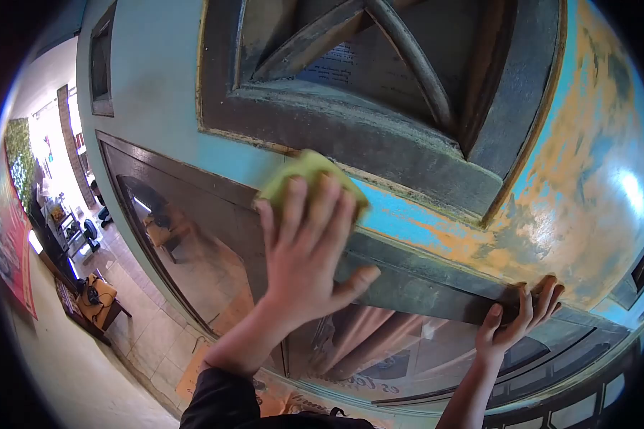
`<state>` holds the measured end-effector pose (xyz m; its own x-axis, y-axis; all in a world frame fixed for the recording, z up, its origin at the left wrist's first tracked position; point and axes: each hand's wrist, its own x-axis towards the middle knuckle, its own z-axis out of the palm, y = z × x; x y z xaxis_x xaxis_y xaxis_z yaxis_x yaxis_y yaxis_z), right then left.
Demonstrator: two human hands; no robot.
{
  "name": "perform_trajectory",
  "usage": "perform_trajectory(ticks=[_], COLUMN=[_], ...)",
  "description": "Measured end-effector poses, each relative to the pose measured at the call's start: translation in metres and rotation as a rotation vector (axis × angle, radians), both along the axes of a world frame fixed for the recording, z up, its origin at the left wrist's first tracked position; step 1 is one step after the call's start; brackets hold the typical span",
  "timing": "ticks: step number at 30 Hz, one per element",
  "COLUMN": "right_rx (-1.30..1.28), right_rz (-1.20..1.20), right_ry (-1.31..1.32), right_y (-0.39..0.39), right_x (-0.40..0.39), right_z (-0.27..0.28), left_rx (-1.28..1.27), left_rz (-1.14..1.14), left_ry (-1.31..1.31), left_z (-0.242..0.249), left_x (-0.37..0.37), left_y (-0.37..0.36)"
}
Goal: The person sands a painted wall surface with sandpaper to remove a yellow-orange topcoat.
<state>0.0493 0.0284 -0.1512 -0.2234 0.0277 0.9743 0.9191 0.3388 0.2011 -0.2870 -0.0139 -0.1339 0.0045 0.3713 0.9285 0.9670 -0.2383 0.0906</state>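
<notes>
In the head view, your left hand (300, 261) has the yellow-green pad (275, 187) beneath its fingertips, pressed against the painted strip (408, 217). The pad lies just past your fingers on the far side and shows beyond them to the left and right. Those fingers are spread wide, back of the hand towards you, holding the pad by flat pressure, while your thumb sticks out to the right, apart from it.

The strip slants from far left to near right, between the upper window frame (436, 175) and the dark lower frame (408, 282). The pad covers part of it and touches the upper frame's bottom edge. Its long axis seems to run roughly along that slant, though blur makes this hard to judge.

Your left hand is clearly the nearer one. Your right hand (511, 332) is well apart, to the right and lower down, holding nothing that shows. Its fingers are slightly parted, with the tips resting near the lower edge of the patchy orange-and-blue wall (579, 193).
</notes>
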Motion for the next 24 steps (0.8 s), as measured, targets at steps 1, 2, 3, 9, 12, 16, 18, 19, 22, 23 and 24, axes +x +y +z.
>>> perform_trajectory(ticks=[1,2,3,9,12,16,18,19,22,23,24], right_rx=[-0.006,-0.012,-0.019,-0.029,-0.054,-0.071,-0.114,-0.133,-0.126,-0.132,-0.149], right_rz=[0.0,0.0,-0.002,0.004,0.024,0.031,0.037,0.041,0.085,0.095,0.096], right_ry=[-0.009,-0.013,-0.013,-0.037,-0.042,-0.039,-0.038,-0.04,-0.012,0.001,0.008], right_y=[0.0,-0.001,-0.002,-0.003,-0.007,-0.015,-0.022,-0.024,-0.027,-0.028,-0.031], right_x=[0.0,0.001,0.002,0.007,0.009,0.006,0.014,0.02,0.038,0.044,0.05], right_z=[0.001,0.001,0.0,0.0,0.0,0.006,0.008,0.01,0.014,0.014,0.014], left_rx=[-0.033,0.064,0.018,-0.098,-0.046,-0.057,-0.107,-0.08,-0.031,-0.054,-0.077], left_rz=[0.04,0.012,0.018,0.088,0.084,-0.031,-0.086,-0.055,0.02,0.007,-0.008], left_ry=[-0.025,-0.06,-0.021,0.122,-0.105,0.08,0.144,0.101,0.025,0.057,0.09], left_z=[0.007,0.003,0.0,-0.01,-0.002,-0.003,0.005,0.013,0.019,0.014,0.007], left_x=[-0.009,-0.021,-0.014,0.013,0.007,0.062,0.081,0.078,0.064,0.073,0.086], left_y=[-0.002,0.008,0.006,-0.006,-0.001,-0.005,-0.011,-0.009,-0.005,-0.004,-0.005])
